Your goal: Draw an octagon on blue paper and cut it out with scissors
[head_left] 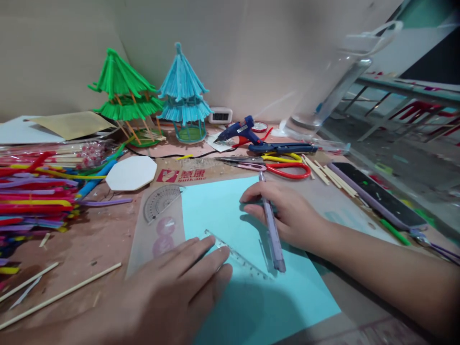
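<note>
Cluttered desk: scissors (283, 168) beyond blue paper (251, 268); left hand (172, 292) flat on ruler (237, 256), right hand (287, 215) gripping pen (272, 230).

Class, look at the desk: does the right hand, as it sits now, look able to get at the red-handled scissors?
Probably yes. The right hand rests on the light blue paper holding a pen, and the red-handled scissors lie just beyond its fingers with nothing between. The pen occupies its grip, though.

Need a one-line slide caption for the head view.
Left hand pins clear ruler on light-blue paper; right hand holds pen.
</note>
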Action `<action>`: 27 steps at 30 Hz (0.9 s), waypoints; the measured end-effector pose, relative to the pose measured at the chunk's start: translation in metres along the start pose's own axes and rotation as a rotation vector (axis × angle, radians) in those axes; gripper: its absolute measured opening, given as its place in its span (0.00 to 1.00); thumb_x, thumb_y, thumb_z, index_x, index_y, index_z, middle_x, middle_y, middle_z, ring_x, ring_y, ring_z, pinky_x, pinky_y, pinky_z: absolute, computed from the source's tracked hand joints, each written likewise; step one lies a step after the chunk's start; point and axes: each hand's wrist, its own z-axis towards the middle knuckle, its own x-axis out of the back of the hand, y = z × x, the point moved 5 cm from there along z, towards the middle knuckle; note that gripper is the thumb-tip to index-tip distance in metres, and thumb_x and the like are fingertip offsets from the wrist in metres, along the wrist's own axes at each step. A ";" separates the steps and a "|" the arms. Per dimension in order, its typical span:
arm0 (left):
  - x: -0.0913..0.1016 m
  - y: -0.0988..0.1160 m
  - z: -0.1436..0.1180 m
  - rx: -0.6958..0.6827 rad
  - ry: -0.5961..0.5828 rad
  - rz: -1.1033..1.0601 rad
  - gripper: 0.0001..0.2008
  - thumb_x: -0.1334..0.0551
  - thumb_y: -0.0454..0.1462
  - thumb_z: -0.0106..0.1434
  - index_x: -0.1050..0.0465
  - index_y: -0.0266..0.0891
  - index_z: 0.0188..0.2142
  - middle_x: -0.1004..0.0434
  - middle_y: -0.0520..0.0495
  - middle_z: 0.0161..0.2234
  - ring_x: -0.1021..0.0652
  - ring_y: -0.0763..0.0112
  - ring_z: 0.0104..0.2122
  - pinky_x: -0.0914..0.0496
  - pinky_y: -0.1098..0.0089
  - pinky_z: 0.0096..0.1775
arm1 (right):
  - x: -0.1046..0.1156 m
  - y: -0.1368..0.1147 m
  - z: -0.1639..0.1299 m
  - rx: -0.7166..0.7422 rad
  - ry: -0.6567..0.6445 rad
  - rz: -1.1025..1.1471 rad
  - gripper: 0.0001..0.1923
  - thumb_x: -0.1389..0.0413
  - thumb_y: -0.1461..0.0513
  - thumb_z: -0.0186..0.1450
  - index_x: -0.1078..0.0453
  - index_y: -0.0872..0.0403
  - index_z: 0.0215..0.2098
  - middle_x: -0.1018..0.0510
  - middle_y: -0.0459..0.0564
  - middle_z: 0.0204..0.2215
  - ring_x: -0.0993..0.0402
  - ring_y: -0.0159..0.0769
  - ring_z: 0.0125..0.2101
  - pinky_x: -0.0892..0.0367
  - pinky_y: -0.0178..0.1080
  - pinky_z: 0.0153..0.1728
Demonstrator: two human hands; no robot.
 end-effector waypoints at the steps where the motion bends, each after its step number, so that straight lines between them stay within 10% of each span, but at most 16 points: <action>1: -0.001 0.001 0.000 -0.020 0.000 0.016 0.21 0.54 0.31 0.70 0.25 0.44 0.51 0.21 0.54 0.52 0.26 0.66 0.53 0.28 0.65 0.50 | 0.000 0.000 0.000 -0.002 -0.003 0.003 0.05 0.47 0.59 0.71 0.31 0.52 0.39 0.20 0.51 0.34 0.24 0.41 0.35 0.32 0.40 0.36; 18: -0.003 -0.005 0.005 0.016 0.010 0.109 0.21 0.56 0.31 0.76 0.26 0.47 0.50 0.21 0.58 0.50 0.26 0.70 0.50 0.33 0.70 0.51 | 0.005 -0.018 -0.008 0.141 0.025 0.140 0.04 0.45 0.62 0.72 0.31 0.55 0.42 0.19 0.53 0.37 0.25 0.39 0.36 0.32 0.39 0.37; 27: -0.015 -0.003 -0.008 0.020 -0.080 0.115 0.18 0.53 0.33 0.75 0.31 0.45 0.57 0.27 0.54 0.57 0.31 0.68 0.57 0.60 0.65 0.68 | 0.004 -0.025 -0.012 0.173 -0.019 0.202 0.05 0.46 0.61 0.73 0.32 0.55 0.41 0.19 0.54 0.37 0.27 0.37 0.35 0.33 0.39 0.36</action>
